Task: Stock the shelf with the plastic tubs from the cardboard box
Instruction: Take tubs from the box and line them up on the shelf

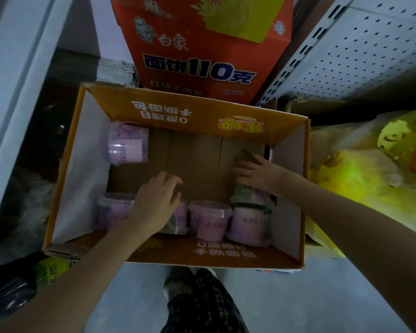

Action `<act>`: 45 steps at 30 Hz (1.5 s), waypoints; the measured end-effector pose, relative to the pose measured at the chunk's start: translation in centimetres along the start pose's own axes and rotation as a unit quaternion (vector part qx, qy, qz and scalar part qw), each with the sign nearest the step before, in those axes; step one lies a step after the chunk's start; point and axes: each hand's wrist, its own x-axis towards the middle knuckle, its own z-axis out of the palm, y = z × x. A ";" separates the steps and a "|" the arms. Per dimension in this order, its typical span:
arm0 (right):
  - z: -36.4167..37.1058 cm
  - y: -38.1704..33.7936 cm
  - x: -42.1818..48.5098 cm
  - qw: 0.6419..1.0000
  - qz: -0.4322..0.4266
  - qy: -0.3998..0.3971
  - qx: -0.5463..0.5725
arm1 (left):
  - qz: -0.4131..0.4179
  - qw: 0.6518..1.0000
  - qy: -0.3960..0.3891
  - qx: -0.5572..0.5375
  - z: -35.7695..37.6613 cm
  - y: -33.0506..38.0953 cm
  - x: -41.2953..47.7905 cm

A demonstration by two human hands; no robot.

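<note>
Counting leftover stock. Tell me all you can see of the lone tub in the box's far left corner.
The lone tub is pink plastic with a clear lid and a pale label. It sits in the far left corner of the cardboard box, apart from the other tubs. Neither the left hand nor the right hand touches it.

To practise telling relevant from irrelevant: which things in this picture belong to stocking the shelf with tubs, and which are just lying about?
Belong to the job: orange cardboard box; pink plastic tubs; white perforated shelving; left hand; right hand.

Just lying about: red noodle carton; yellow plastic bag.
</note>
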 end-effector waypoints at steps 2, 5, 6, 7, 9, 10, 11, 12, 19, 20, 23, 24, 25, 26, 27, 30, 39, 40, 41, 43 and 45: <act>-0.3 0.5 -0.2 1.000 0.005 -0.019 0.009 | -0.002 1.000 0.004 -0.009 0.1 -0.4 -0.2; -0.4 0.9 -0.5 0.998 0.035 -0.027 0.051 | -0.014 1.000 0.014 -0.024 -0.3 -0.9 -0.4; -0.5 1.0 -0.7 0.995 0.054 -0.017 0.088 | -0.018 0.999 0.022 -0.028 -0.5 -1.0 -0.4; -0.8 1.2 -0.9 0.987 0.081 0.004 0.139 | -0.022 0.999 0.029 -0.032 -0.8 -1.2 -0.5; -1.6 1.8 -1.5 0.953 0.148 0.067 0.254 | -0.030 0.998 0.036 -0.038 -1.3 -1.3 -0.7; -2.1 2.0 -1.7 0.930 0.174 0.100 0.307 | -0.035 0.998 0.037 -0.040 -1.6 -1.3 -0.8; -2.7 2.0 -1.8 0.910 0.192 0.126 0.345 | -0.039 0.998 0.039 -0.043 -1.8 -1.3 -0.9; -3.3 1.8 -1.9 0.896 0.204 0.147 0.366 | -0.043 0.997 0.042 -0.048 -2.0 -1.4 -1.0; -5.1 -1.8 -0.3 0.767 0.261 0.237 0.536 | -0.112 0.986 0.082 -0.091 -2.6 -2.3 -0.8; -5.4 -2.3 0.0 0.739 0.261 0.246 0.571 | -0.122 0.984 0.091 -0.095 -2.6 -2.5 -0.7; -6.2 -3.4 0.9 0.655 0.265 0.262 0.657 | -0.169 0.973 0.110 -0.114 -2.3 -2.9 -0.2; -6.4 -3.7 1.4 0.632 0.274 0.268 0.674 | -0.189 0.966 0.122 -0.130 -2.2 -3.0 0.0; -6.6 -3.8 1.9 0.608 0.286 0.272 0.689 | -0.206 0.957 0.138 -0.149 -2.2 -3.2 0.3; -6.9 -4.0 2.4 0.586 0.298 0.274 0.702 | -0.220 0.948 0.157 -0.169 -2.1 -3.3 0.6; -7.1 -4.1 2.8 0.568 0.306 0.274 0.713 | -0.232 0.939 0.176 -0.186 -2.0 -3.6 0.9; -7.6 -4.7 4.3 0.537 0.313 0.284 0.730 | -0.272 0.910 0.198 -0.244 -1.6 -4.2 2.1; -7.6 -5.9 5.7 0.513 0.329 0.292 0.737 | -0.466 0.731 0.186 -0.462 0.4 -6.0 8.6; -7.5 -6.0 5.7 0.513 0.328 0.292 0.738 | -0.487 0.701 0.184 -0.487 0.1 -5.8 9.2; -7.4 -6.0 5.7 0.512 0.328 0.293 0.738 | -0.502 0.668 0.193 -0.514 0.1 -5.7 9.9; -7.2 -6.0 5.7 0.508 0.327 0.295 0.740 | -0.528 0.597 0.236 -0.556 0.0 -5.6 11.0; -7.0 -6.1 5.7 0.507 0.326 0.296 0.741 | -0.530 0.584 0.257 -0.559 0.4 -5.7 11.6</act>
